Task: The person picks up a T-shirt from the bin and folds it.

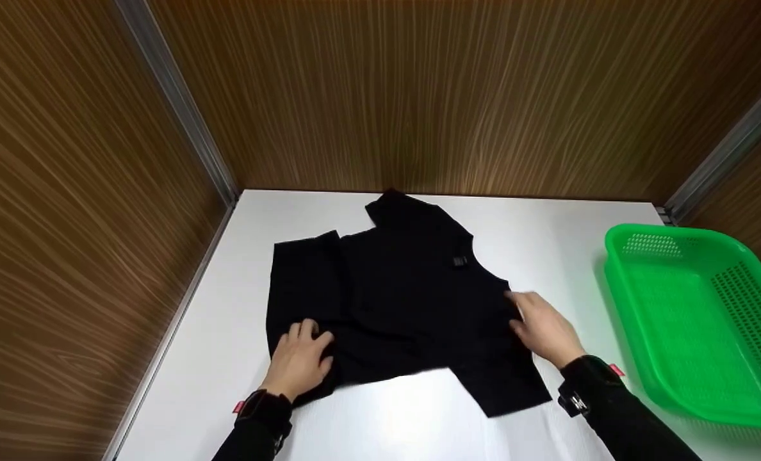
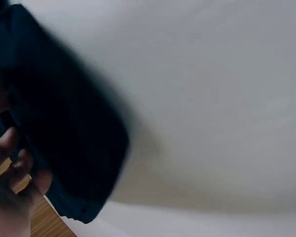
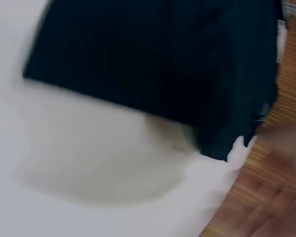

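I'm viewing a black shirt (image 1: 412, 294), its label (image 1: 460, 261) unreadable; the left hand (image 1: 298, 360) is touching its near-left corner, grip unclear; the right hand (image 1: 544, 326) is gaping wide at its right edge.

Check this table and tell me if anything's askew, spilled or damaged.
The shirt lies askew on the table, a sleeve angled toward the viewer, and a raised crease crosses it near the left hand instead of lying flat. No spill or damage shows.
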`<state>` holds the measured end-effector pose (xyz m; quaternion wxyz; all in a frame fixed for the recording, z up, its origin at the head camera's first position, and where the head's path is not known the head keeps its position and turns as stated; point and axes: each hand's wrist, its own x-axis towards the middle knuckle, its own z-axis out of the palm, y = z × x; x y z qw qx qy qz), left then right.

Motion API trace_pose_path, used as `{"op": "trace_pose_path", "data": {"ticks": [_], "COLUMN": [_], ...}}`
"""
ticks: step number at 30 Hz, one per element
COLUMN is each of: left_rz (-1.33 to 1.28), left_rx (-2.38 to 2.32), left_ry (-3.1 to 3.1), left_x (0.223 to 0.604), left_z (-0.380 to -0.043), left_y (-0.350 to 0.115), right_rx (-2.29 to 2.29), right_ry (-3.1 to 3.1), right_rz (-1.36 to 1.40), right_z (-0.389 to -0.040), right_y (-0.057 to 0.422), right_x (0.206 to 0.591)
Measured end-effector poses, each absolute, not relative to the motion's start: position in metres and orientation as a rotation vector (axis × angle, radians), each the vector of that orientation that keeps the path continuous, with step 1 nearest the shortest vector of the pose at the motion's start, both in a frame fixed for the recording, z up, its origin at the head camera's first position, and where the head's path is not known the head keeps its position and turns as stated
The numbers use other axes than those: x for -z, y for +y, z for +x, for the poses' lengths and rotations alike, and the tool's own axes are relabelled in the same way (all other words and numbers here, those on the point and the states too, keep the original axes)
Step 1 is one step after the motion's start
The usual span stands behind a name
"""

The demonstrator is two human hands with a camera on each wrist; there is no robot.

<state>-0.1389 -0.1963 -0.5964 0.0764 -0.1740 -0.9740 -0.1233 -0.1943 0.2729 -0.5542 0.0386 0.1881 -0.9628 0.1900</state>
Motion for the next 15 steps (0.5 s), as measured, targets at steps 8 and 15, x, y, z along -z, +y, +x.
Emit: {"op": "trace_pose_path", "data": {"ticks": [8, 15], "left_rz": [-0.504, -0.529], "left_rx": [0.499, 0.524], "left_ry": [-3.090, -3.161], "left_x": [0.596, 0.592], "left_z": [-0.144, -0.152], "left_y": [-0.193, -0.168], "right_rx": [-0.495, -0.189], "right_ry": [-3.053, -3.218], "right_rz": [0.976, 0.421], "right_z": [-0.206, -0.192], "right_y": [0.266, 0.269], "right_x": [0.580, 0.565]}}
